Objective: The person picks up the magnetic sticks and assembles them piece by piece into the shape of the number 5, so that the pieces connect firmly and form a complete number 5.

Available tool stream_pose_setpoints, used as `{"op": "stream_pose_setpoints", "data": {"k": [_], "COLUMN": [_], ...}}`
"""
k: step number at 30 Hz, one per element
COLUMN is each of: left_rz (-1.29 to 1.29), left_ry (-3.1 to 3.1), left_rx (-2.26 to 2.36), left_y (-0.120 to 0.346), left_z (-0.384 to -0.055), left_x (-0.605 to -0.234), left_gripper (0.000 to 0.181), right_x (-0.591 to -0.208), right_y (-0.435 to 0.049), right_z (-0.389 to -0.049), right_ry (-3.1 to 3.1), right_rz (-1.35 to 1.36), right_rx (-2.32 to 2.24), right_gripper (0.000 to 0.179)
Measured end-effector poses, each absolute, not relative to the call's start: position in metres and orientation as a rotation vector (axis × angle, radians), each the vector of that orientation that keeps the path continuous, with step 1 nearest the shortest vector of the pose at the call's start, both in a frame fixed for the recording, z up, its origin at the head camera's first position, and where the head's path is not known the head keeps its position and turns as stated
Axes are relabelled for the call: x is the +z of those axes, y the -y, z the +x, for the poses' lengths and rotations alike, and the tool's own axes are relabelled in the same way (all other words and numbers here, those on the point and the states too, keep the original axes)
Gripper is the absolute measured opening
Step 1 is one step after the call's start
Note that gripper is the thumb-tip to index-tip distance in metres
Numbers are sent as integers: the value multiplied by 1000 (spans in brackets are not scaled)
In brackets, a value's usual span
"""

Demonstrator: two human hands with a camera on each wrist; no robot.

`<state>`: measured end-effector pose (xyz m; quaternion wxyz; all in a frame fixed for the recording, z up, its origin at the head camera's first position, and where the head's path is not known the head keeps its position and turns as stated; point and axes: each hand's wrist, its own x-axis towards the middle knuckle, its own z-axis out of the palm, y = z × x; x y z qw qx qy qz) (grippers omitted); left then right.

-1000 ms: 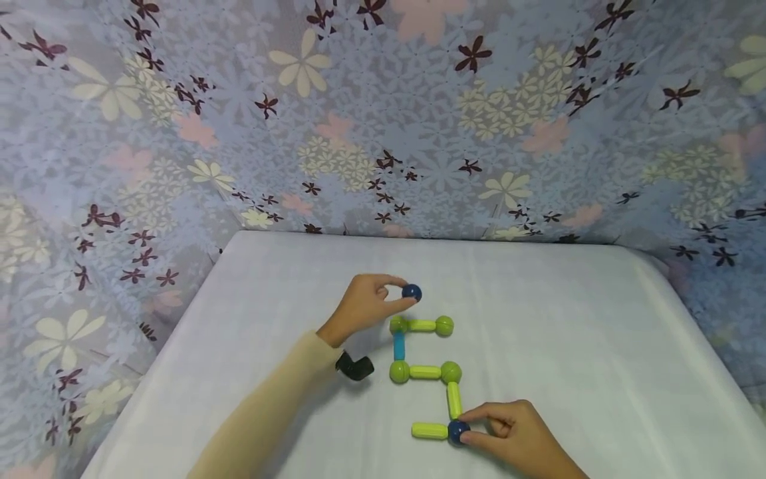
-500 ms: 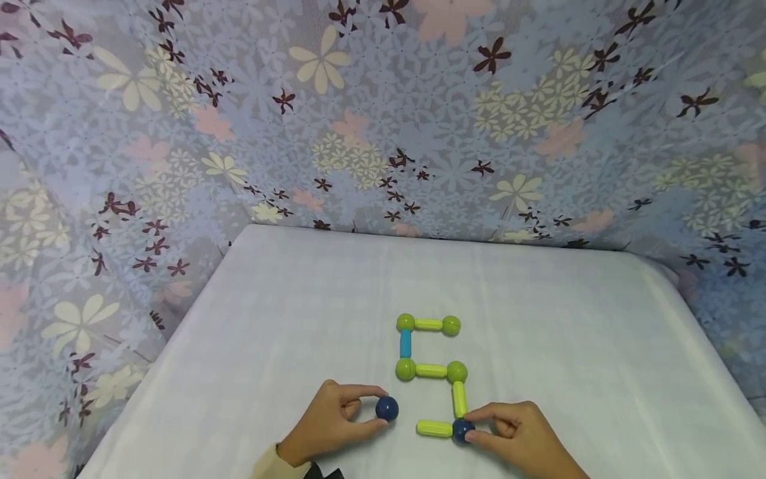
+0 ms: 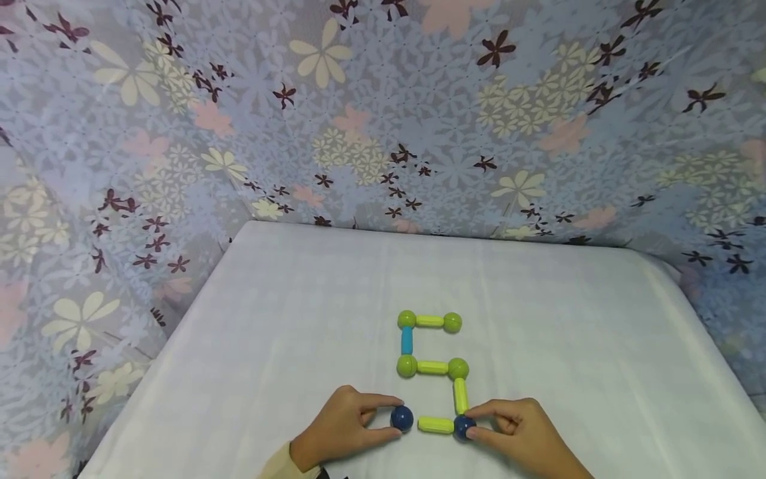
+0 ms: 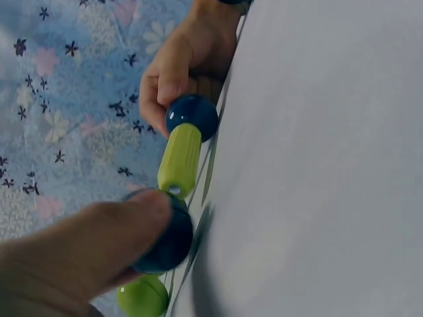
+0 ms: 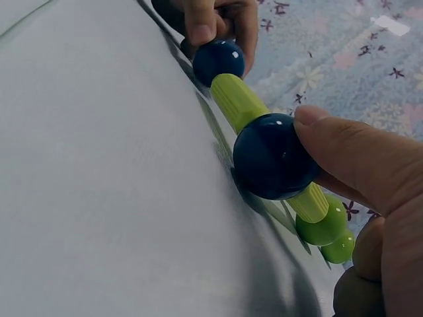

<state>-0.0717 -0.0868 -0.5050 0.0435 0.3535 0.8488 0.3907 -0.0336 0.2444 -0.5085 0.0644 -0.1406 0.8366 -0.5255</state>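
Observation:
My left hand [image 3: 344, 426] pinches a dark blue ball [image 3: 402, 418] between thumb and fingers. Just right of that ball, across a narrow gap in the head view, lies a lime rod [image 3: 435, 425]. Its other end meets a second blue ball [image 5: 274, 158], pinched by my right hand [image 3: 519, 431]. From this second ball another lime rod [image 3: 460, 396] runs away to a green ball [image 3: 458, 368]. In the left wrist view, my left thumb [image 4: 125, 224] covers part of its ball, and the rod's near end faces it.
Farther back, the figure continues with a lime rod [image 3: 432, 367], a green ball [image 3: 407, 365], a blue rod [image 3: 407, 340] and a top row of two green balls joined by a rod [image 3: 429, 320]. Everything lies on a white-covered table [image 3: 269, 319] before a flowered cloth [image 3: 383, 120].
My left hand has brought its blue ball from beyond the top of the figure down toward the front, then right to the lime rod's free end. My right hand keeps holding its ball.

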Motion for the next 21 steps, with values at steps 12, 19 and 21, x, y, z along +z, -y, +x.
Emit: {"op": "stream_pose_setpoints", "data": {"k": [12, 19, 21], "left_rz": [1076, 1103, 1097], "left_ry": [-2584, -2651, -2745], "left_rx": [1107, 1164, 1213], "left_y": [77, 80, 86], "left_z": [-73, -76, -82], "left_x": [-502, -503, -502], "left_gripper": [37, 40, 36], "right_x": [-509, -509, -506], "right_y": [-244, -250, -253], "right_z": [-33, -37, -39], "right_ry": [-2526, -2522, -2547], "right_rz": [-375, -452, -448], "right_rx": [-1600, -1663, -1684], "right_gripper": [17, 15, 14]}}
